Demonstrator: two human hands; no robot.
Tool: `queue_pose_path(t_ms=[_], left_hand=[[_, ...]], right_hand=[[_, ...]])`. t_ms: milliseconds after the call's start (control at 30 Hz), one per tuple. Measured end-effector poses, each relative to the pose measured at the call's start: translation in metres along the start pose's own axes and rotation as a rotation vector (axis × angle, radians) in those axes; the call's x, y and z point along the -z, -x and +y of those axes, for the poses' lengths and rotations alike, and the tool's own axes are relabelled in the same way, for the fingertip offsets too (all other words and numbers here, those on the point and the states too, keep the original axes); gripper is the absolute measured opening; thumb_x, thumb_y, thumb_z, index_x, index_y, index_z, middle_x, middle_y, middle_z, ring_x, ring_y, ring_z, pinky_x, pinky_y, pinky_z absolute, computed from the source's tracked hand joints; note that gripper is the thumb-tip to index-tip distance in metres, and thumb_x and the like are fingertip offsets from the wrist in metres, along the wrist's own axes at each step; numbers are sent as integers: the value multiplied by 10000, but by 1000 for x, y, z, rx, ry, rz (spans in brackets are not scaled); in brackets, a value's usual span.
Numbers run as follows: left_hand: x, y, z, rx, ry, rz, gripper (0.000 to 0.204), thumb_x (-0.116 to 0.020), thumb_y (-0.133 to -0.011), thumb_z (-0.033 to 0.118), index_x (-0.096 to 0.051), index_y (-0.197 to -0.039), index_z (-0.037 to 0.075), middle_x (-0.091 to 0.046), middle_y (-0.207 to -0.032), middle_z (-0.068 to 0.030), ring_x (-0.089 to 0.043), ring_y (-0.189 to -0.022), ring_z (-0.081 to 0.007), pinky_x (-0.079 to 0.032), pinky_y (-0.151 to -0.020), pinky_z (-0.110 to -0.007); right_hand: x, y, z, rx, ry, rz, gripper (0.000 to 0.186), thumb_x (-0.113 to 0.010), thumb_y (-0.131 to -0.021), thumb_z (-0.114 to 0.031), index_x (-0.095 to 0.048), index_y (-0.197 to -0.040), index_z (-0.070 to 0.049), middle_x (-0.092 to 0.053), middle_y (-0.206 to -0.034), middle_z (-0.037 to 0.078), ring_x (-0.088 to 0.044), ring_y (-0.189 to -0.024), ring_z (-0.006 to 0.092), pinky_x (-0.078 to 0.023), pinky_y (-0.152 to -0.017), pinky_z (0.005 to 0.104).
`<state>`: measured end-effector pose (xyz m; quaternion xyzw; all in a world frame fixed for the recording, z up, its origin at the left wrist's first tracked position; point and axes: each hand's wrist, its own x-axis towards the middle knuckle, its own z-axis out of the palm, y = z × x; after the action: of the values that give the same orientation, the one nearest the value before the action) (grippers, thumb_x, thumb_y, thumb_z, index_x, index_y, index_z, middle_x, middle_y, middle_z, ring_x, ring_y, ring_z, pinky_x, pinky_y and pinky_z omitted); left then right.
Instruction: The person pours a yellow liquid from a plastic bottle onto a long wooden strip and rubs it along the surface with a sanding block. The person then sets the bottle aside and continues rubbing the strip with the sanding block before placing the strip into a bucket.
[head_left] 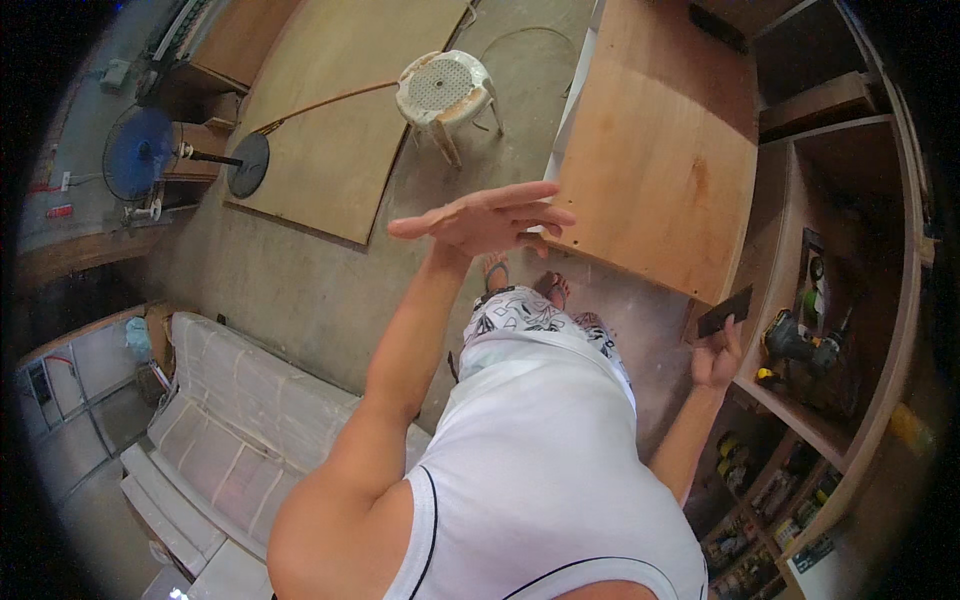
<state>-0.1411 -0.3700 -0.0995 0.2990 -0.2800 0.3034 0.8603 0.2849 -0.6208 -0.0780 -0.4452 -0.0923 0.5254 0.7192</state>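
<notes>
My left hand [490, 220] is held out in the air in front of my body, fingers stretched and apart, with nothing in it. Below its fingertips in the picture lies the near left corner of a plywood-topped workbench [650, 170]. My right hand [717, 358], off to the right by the bench's near corner, pinches a thin dark rectangular plate [725, 311] between thumb and fingers. It looks like a flat scraper blade, but its exact kind is not clear. Close to that hand, a cordless drill [795, 340] rests in a wooden shelf compartment.
A wooden shelf unit [850, 160] borders the right side, its lower compartments full of small items. A worn white plastic stool [445, 85] stands beyond my left hand. A large plywood sheet [320, 110], a pedestal fan [140, 150] and a plastic-covered sofa [260, 385] occupy the left.
</notes>
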Motion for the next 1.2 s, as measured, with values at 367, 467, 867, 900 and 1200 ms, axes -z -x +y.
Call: queue_pose_path(t_ms=[367, 467, 867, 900, 1200], left_hand=[[36, 13, 2, 592, -793, 1320, 1070, -939, -833, 449, -323, -1572, -19, -618, -1376, -206, -578, -1309, -271, -462, -1096, -421], [58, 20, -43, 799, -799, 1362, 1087, -946, -844, 370, -245, -1577, -24, -636, -1352, -223, -616, -1282, -271, -489, -1077, -416], [103, -23, -64, 443, -980, 1573, 1094, -1031, -716, 351, -343, -1447, -84, -599, -1230, -223, -657, -1162, -290, -567, -973, -394], [103, -27, -61, 441, -1044, 1570, 1092, -1024, -728, 368, -347, -1452, -92, -604, -1243, -236, -655, -1180, -296, -562, -989, -399], [67, 3, -63, 782, -865, 1453, 1130, -954, -808, 437, -306, -1618, -12, -601, -1480, -240, -593, -1357, -349, -437, -1138, -538]], right_hand=[[-79, 2, 22, -72, 178, -34, 469, -644, -1062, -107, -532, -1516, -146, -653, -1413, -2, -602, -1315, 158, -459, -1128, 419], [-84, 13, 36, -101, 154, -1, 484, -616, -1067, -83, -515, -1538, -131, -646, -1445, 32, -619, -1330, 202, -489, -1138, 422], [-72, 26, 49, -153, 65, -5, 473, -647, -1045, -68, -557, -1499, -169, -674, -1404, -8, -629, -1312, 200, -478, -1140, 399], [-73, 29, 47, -134, 58, -3, 473, -646, -1047, -70, -558, -1503, -159, -671, -1416, -3, -628, -1313, 203, -477, -1141, 404], [-36, 43, 54, -91, -40, 112, 512, -642, -1055, -85, -532, -1554, -107, -652, -1463, 46, -616, -1337, 229, -478, -1157, 416]])
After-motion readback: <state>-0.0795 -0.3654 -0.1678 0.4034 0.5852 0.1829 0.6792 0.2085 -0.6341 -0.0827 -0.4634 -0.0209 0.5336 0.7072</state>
